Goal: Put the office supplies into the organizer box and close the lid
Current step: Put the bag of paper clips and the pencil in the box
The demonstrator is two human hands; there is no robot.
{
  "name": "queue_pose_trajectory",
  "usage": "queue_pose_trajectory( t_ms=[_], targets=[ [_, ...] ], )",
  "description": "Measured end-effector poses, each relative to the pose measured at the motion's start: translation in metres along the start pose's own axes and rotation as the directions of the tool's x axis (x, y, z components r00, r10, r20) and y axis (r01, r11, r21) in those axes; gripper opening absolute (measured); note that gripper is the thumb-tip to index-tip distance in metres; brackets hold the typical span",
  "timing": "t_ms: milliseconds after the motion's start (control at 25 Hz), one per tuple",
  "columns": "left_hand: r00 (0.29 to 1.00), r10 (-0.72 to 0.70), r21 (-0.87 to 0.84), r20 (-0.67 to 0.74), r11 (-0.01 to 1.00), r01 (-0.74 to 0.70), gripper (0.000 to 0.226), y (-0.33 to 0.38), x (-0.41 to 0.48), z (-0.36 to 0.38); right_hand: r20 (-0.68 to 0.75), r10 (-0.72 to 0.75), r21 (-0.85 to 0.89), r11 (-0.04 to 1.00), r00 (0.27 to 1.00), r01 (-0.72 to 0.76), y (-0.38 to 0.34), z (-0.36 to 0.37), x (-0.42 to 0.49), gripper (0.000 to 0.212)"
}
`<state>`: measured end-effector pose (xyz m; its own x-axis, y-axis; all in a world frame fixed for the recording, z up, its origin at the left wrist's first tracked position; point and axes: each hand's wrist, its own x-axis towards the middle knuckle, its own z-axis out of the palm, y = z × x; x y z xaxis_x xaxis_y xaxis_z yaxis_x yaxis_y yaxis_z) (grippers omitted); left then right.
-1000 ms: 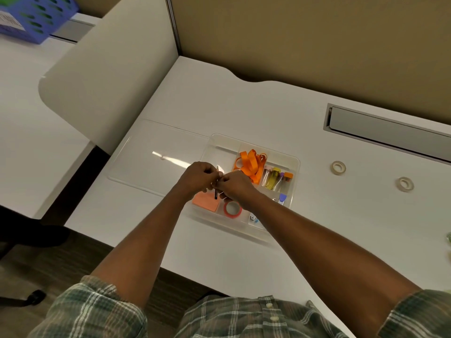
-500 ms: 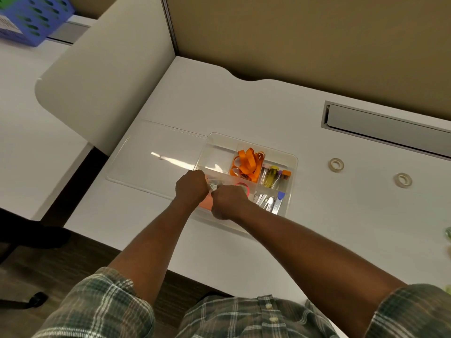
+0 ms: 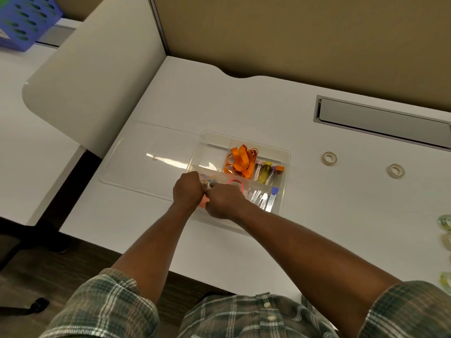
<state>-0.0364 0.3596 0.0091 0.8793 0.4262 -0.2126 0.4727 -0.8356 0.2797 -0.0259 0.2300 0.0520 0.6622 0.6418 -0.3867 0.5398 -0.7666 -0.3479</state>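
A clear organizer box sits on the white desk, its clear lid lying flat and open to the left. Inside are orange bands, small vials with coloured caps, metal clips and a red tape ring. My left hand and my right hand meet over the box's near-left compartment, fingers closed together on a small item that is mostly hidden. An orange-pink pad under them is barely visible.
Two small tape rolls lie on the desk to the right of the box. Greenish tape rolls sit at the right edge. A grey cable slot runs at the back right. A white divider panel stands left.
Both hands have dropped lower into the near-left compartment, and the small dark item seen between the fingers earlier is now hidden. The red tape ring now shows beyond the right hand.
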Motion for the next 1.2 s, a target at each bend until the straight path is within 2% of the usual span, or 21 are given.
queue_pose_trajectory(
  t_ms=[160,280,400,640,960,1200],
  targets=[
    [0.996,0.001,-0.065,-0.089,0.998,-0.007,0.034,0.016,-0.002,-0.009,-0.205,-0.046,0.084,0.994,0.978,0.064,0.022,-0.003,-0.015,0.037],
    [0.989,0.035,-0.128,-0.146,0.99,-0.054,0.035,0.044,-0.007,-0.016,-0.322,0.01,0.13,0.991,0.947,0.034,0.044,-0.008,-0.029,0.032],
    [0.982,0.115,-0.172,-0.152,0.975,-0.141,0.03,0.079,-0.014,-0.017,-0.372,0.074,0.14,0.99,0.925,-0.022,0.074,-0.012,-0.05,0.029],
    [0.957,0.266,-0.252,-0.115,0.924,-0.288,0.025,0.164,-0.037,0.001,-0.382,0.262,0.215,0.958,0.886,-0.19,0.15,-0.014,-0.11,0.029],
    [0.916,0.402,-0.168,0.005,0.903,-0.396,0.025,0.272,-0.077,0.052,-0.369,0.43,0.277,0.897,0.824,-0.344,0.251,-0.006,-0.195,0.032],
    [0.851,0.501,-0.092,0.156,0.865,-0.493,0.026,0.328,-0.087,0.095,-0.283,0.535,0.316,0.835,0.796,-0.449,0.328,0.003,-0.243,0.036]
  ],
)
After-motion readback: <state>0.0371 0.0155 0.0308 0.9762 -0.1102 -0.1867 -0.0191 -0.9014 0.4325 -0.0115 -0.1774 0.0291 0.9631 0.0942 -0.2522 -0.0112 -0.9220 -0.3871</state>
